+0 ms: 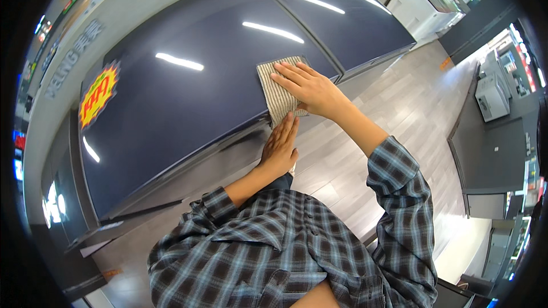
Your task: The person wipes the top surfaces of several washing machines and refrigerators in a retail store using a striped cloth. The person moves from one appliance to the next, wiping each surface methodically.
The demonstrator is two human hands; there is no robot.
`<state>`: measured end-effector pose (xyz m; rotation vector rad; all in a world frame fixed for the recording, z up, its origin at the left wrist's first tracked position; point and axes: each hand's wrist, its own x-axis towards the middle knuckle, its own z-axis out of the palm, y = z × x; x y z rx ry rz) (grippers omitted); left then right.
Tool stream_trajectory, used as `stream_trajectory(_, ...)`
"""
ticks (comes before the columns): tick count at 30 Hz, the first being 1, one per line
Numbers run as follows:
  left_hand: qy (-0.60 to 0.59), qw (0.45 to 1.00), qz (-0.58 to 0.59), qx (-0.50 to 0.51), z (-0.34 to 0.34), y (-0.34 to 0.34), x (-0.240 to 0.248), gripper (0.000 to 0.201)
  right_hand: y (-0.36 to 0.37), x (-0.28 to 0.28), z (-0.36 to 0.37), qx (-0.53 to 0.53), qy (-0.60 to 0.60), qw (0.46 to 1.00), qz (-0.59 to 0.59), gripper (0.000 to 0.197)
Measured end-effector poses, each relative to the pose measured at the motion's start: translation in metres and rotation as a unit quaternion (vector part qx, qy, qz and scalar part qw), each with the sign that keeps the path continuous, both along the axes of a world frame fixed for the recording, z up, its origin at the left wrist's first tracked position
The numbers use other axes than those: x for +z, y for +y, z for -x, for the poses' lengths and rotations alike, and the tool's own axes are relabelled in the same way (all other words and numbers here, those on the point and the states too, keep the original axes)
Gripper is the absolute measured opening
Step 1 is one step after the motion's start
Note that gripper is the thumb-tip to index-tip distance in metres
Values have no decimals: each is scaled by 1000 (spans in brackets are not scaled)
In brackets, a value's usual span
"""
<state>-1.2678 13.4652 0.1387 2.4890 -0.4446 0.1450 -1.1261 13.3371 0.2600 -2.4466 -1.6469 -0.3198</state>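
A striped beige-and-brown cloth (273,88) lies against the glossy dark blue front of a large appliance (188,102), which looks like a refrigerator. The cloth covers part of the front's near edge, close to the seam. My right hand (308,88) holds it there, fingers stretched over its upper part and the thumb low at its side. Just below, my left hand (278,147) has its fingers extended, their tips at the cloth's lower corner. Its thumb stands apart, and I see nothing gripped in it.
A narrow seam (297,20) divides the blue front into two panels. A red and yellow starburst sticker (99,96) is on the left one. Grey plank flooring (394,114) runs along the right. White appliances (492,97) and dark display stands (491,154) stand farther right.
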Motion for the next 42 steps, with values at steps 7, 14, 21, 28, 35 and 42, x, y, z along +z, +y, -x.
stream_trajectory(7, 24, 996, 16, -84, -31, 2, -20, 88, -8, -6, -18, -5, 17, 998, 53, 101)
stream_trajectory(14, 78, 989, 14, -124, -4, 50, -40, 83, 47, -22, 14, 41, 0, 995, 88, 85)
stream_trajectory(21, 77, 988, 19, -131, 8, 71, -31, 79, 56, -26, 23, 28, -8, 995, 95, 83)
stream_trajectory(28, 64, 987, 44, -141, 9, 81, -28, 77, 56, -17, 25, -21, 13, 994, 110, 85)
stream_trajectory(35, 72, 986, 42, -147, 8, 77, -16, 72, 48, -9, 27, -48, 31, 993, 107, 100)
stream_trajectory(42, 101, 986, 39, -129, 4, 64, -16, 68, 43, -3, 24, -38, 18, 994, 101, 105)
